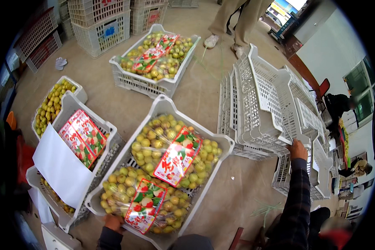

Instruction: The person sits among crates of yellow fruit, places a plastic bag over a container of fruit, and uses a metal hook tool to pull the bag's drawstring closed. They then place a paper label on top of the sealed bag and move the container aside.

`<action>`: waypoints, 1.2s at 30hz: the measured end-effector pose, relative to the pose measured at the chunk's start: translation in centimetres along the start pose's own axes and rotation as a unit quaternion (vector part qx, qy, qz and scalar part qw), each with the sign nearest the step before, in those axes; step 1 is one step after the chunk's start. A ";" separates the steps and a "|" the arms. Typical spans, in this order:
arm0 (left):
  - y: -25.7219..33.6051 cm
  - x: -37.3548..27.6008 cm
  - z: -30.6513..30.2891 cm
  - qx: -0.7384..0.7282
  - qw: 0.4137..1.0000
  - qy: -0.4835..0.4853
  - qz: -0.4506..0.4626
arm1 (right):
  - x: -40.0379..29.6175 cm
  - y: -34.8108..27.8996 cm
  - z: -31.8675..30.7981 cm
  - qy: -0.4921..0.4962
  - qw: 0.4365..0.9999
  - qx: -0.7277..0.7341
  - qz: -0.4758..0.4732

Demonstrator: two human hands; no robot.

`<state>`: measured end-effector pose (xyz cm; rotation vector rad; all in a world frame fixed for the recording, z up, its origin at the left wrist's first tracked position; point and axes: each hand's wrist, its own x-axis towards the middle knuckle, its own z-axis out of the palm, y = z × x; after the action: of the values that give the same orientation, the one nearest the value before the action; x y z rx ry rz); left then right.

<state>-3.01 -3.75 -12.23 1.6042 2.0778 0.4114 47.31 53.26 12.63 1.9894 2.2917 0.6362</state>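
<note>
Right before me stands a white plastic crate (203, 187) with clear bags of green-yellow jujube-like fruit (157, 140) in it. Red-edged printed labels (178, 156) lie on the bags. My left hand (113, 222) grips this crate's near left rim, its fingers partly hidden by the crate edge. Far out to the right, my right hand (297, 150) is closed on the rim of a white slatted crate (262, 93) with no fruit visible inside. That crate sits tilted among other stacked crates (228, 109).
At left, a crate (112, 143) holds labels (82, 137) and a white sheet (62, 165), beside a fruit-filled foam box (81, 92). Another bagged-fruit crate (143, 82) is ahead. A person's legs (228, 22) stand beyond; more people are at right. Crate stacks (100, 34) rise at back left.
</note>
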 end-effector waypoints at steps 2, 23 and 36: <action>-1.5 -1.4 2.1 -0.046 0.998 0.043 -0.008 | -0.1 0.6 0.9 -0.010 1.000 0.019 -0.018; 4.6 1.1 1.4 -0.637 0.606 0.171 -0.444 | -30.0 1.5 -5.6 -0.040 0.992 0.112 0.045; 8.2 -0.6 1.3 -0.799 0.533 0.079 -0.267 | -37.9 -0.9 -10.3 -0.084 0.982 0.164 0.042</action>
<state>4.49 -2.22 -9.07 -0.2194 1.0777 1.5662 50.14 14.05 12.91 2.1845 2.3444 0.0876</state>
